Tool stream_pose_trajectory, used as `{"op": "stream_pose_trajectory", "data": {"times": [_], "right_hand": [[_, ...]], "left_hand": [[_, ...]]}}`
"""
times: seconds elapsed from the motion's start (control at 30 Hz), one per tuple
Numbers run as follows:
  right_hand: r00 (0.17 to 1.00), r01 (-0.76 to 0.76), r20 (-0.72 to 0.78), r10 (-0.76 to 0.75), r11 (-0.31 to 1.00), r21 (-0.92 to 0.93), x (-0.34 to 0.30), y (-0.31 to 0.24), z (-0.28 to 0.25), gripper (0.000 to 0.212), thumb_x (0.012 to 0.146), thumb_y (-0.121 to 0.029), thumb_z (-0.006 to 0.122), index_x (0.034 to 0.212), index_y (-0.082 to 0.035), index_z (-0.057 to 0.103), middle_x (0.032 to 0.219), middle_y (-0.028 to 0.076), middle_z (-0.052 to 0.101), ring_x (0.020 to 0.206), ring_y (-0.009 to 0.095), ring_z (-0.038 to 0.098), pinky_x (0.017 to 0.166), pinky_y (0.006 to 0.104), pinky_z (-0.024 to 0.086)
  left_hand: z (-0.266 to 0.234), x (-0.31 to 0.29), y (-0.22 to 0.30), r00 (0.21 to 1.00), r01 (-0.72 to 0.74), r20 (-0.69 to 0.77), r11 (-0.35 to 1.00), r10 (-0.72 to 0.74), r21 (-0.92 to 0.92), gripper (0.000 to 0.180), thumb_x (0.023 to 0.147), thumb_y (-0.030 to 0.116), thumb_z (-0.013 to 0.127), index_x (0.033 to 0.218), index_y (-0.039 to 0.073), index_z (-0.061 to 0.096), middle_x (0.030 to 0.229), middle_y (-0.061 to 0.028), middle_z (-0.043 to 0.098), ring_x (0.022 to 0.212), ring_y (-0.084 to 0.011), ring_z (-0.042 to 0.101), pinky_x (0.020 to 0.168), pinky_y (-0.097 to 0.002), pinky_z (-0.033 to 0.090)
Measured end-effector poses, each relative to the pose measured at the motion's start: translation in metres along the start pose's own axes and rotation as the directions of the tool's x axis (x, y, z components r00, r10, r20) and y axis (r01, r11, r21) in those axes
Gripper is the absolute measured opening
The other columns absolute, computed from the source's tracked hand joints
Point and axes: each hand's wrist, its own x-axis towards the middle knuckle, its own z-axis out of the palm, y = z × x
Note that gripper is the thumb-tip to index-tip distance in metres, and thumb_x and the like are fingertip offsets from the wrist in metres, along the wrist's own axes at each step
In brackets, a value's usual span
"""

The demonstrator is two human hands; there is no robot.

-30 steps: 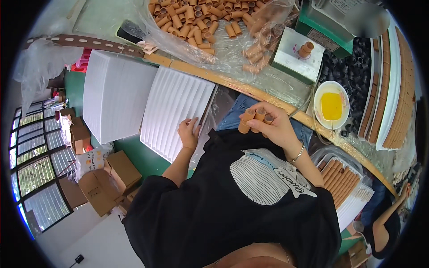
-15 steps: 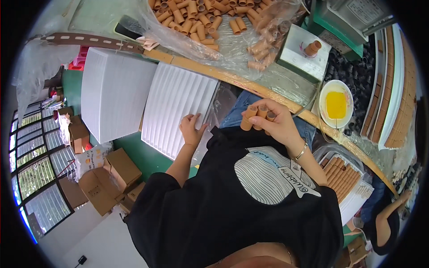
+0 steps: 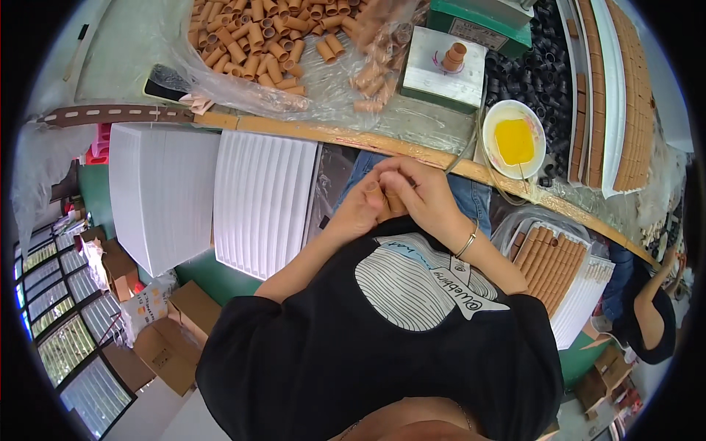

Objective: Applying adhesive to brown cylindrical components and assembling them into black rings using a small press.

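Observation:
Close in front of my chest, my two hands meet. My left hand (image 3: 358, 212) is closed with a short orange-brown tube (image 3: 374, 194) at its fingertips. My right hand (image 3: 424, 192) curls over from the other side, closed on more orange-brown tubes (image 3: 394, 205). The fingers cover much of the tubes, so I cannot tell exactly how many there are. Beyond the hands, on the workbench, lies a heap of the same tubes (image 3: 257, 37) on clear plastic. One stepped brown piece (image 3: 454, 55) stands upright on the metal plate (image 3: 441, 82) of a green machine.
A white bowl (image 3: 535, 133) of yellow liquid stands on the bench (image 3: 323, 134) beside black fittings (image 3: 540, 66). White ridged trays (image 3: 261, 198) are stacked at left. At right sits a tray filled with brown tubes (image 3: 548, 268). Another person's arm (image 3: 649, 309) shows at far right.
My left hand has left the white trays and come right to join my right hand at the tubes. The head view has shifted, so the bench appears further left.

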Motion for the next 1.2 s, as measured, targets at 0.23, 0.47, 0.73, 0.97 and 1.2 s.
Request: {"op": "stream_pose_trajectory", "data": {"times": [0.23, 0.47, 0.73, 0.97, 1.2], "right_hand": [[0.938, 0.203, -0.251, -0.240, 0.965, -0.166, 0.007, 0.015, 0.002, 0.020, 0.095, -0.014, 0.051, 0.102, -0.002, 0.065, 0.097, 0.015, 0.067, 0.084, 0.027, 0.067, 0.076, 0.0305, 0.051], [0.984, 0.055, -0.176, 0.022, 0.907, 0.419, 0.006, 0.011, 0.015, 0.027, 0.103, -0.018, 0.038, 0.110, 0.001, 0.056, 0.104, 0.010, 0.067, 0.102, 0.014, 0.060, 0.089, 0.0286, 0.048], [0.989, 0.124, -0.100, -0.108, 0.979, 0.162, 0.007, 0.009, 0.003, 0.022, 0.099, -0.012, 0.048, 0.092, 0.003, 0.062, 0.089, 0.008, 0.068, 0.082, 0.014, 0.065, 0.077, 0.0256, 0.051], [0.990, 0.087, -0.125, -0.066, 0.980, 0.176, -0.003, 0.004, -0.004, 0.019, 0.097, -0.009, 0.051, 0.090, 0.004, 0.063, 0.082, 0.008, 0.068, 0.075, 0.012, 0.065, 0.071, 0.0243, 0.052], [0.978, 0.126, -0.189, -0.087, 0.971, 0.205, -0.009, -0.001, -0.015, 0.017, 0.096, -0.008, 0.052, 0.089, 0.004, 0.062, 0.082, 0.009, 0.068, 0.075, 0.012, 0.065, 0.070, 0.0239, 0.053]], "left_hand": [[0.023, 0.008, 0.004, 0.953, -0.055, -0.271, 0.958, 0.134, 0.281, 0.057, 0.082, 0.005, 0.072, 0.133, 0.001, 0.046, 0.108, -0.0031, 0.062, 0.102, -0.0099, 0.056, 0.090, -0.0267, 0.046], [0.015, -0.003, -0.001, 0.952, -0.037, -0.247, 0.873, 0.178, 0.487, 0.037, 0.077, 0.004, 0.077, 0.111, 0.002, 0.062, 0.099, -0.0020, 0.064, 0.091, -0.0094, 0.059, 0.083, -0.0260, 0.048], [-0.124, -0.035, 0.004, 0.747, 0.320, -0.584, 0.597, 0.318, 0.736, 0.028, 0.065, 0.012, 0.082, 0.077, 0.001, 0.060, 0.078, -0.0052, 0.064, 0.074, -0.0150, 0.060, 0.068, -0.0293, 0.049], [-0.193, -0.003, 0.001, 0.665, 0.643, -0.693, 0.258, 0.278, 0.721, 0.028, 0.064, 0.019, 0.079, 0.067, 0.001, 0.058, 0.063, -0.0097, 0.060, 0.062, -0.0200, 0.060, 0.066, -0.0331, 0.048], [-0.218, -0.004, 0.000, 0.651, 0.658, -0.741, 0.366, 0.163, 0.658, 0.031, 0.069, 0.030, 0.077, 0.071, 0.002, 0.063, 0.073, -0.0129, 0.066, 0.070, -0.0285, 0.064, 0.070, -0.0365, 0.050]]}}
